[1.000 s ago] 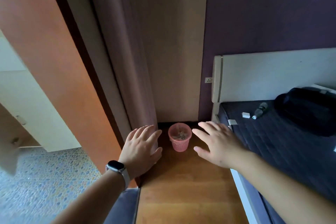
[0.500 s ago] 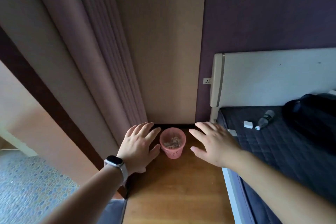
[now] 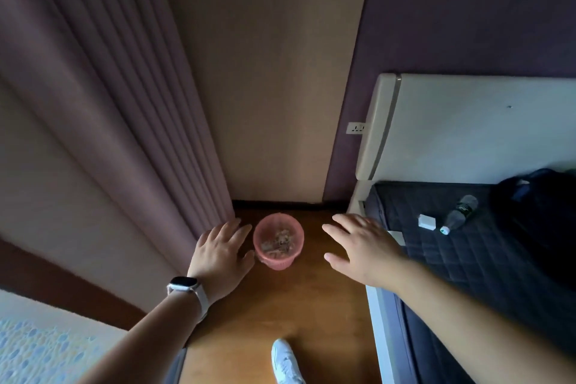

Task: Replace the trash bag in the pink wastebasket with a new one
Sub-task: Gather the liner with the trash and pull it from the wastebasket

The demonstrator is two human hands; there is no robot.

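Pink wastebasket sat upright on the wood floor in the corner by the curtain, litter inside. Left hand and right hand were both spread wide, empty, flanking it. Best approach: grip the liner rim on both sides, lift straight up to avoid spills.
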